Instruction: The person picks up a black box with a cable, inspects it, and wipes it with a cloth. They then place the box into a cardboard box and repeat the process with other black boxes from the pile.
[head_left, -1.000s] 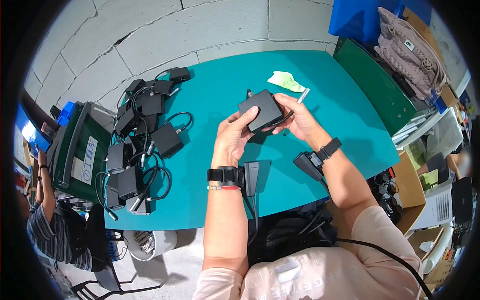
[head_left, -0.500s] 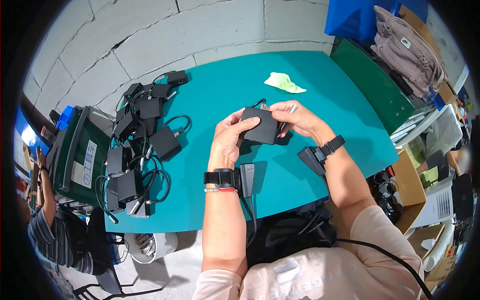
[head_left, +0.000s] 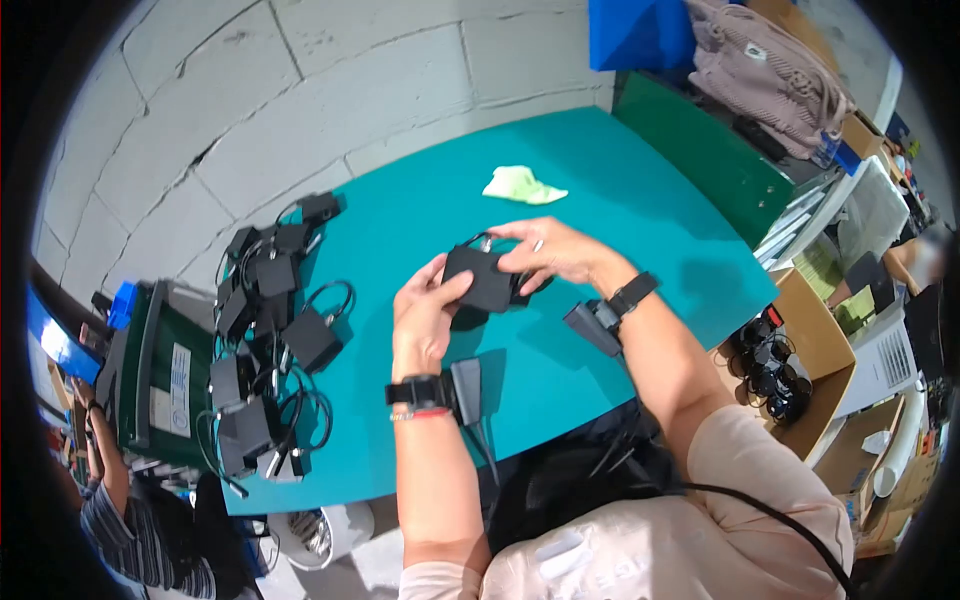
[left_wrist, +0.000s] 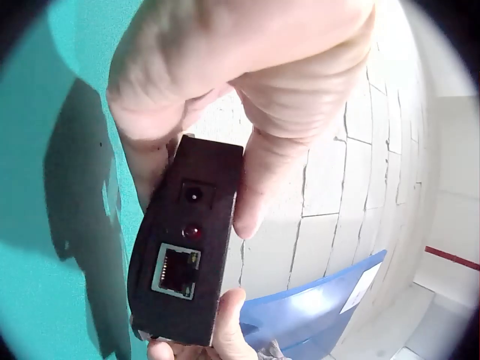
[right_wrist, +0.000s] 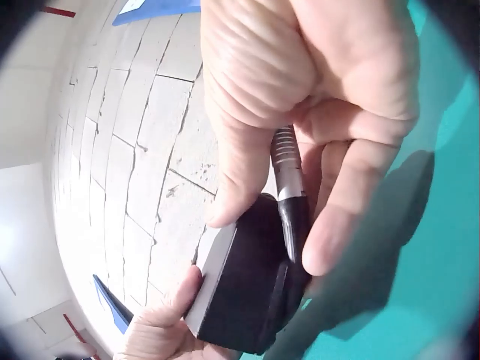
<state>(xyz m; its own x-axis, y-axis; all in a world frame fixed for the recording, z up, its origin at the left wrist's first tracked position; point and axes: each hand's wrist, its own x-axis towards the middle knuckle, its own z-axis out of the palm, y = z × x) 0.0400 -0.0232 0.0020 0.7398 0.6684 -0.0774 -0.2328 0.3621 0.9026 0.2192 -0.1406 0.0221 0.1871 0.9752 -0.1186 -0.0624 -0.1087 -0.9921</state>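
Over the table, a flat black box [head_left: 482, 282] is in both hands. My left hand [head_left: 425, 315] pinches its left side, thumb on the broad face and fingers underneath. In the left wrist view the box's narrow side shows a network socket [left_wrist: 177, 271], a round power jack [left_wrist: 194, 193] and a red light [left_wrist: 193, 230]. My right hand [head_left: 560, 252] grips the other end, thumb at the box's edge. Between that thumb and the fingers runs a short black cable [right_wrist: 295, 232] with a ribbed metal connector [right_wrist: 285, 161], lying along the box.
Several similar black boxes with cables [head_left: 312, 340] are heaped on the left of the green table [head_left: 600, 320]. A pale green cloth [head_left: 522, 185] lies toward the back. Green cabinets [head_left: 700, 150] flank the table, and a carton [head_left: 820, 350] with black items stands at the right.
The head view has turned, shifting the scene. The box has been turned in the hands. My right hand has brought the connector, which stuck out past its fingers, in against the box.
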